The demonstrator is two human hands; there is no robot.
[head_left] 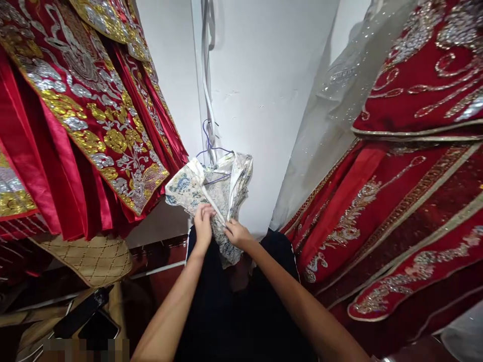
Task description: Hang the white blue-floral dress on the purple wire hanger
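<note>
A short floral blouse, cream with blue and green print, hangs from a thin blue hanger against the white wall. Its front falls open in a V with pale edging. My left hand has its curled fingers on the cloth beside the left front edge. At the bottom of the V, my right hand pinches the front edges of the blouse. The fingertips partly cover the fabric there, so any fastening is hidden. The lower part of the blouse hangs between my dark-trousered knees.
Red embroidered costumes hang close on both sides, one gold-and-silver garment at left and another red garment at right. Sheer white sparkly fabric drapes along the right wall. A phone lies at lower left. White cords hang above the hanger.
</note>
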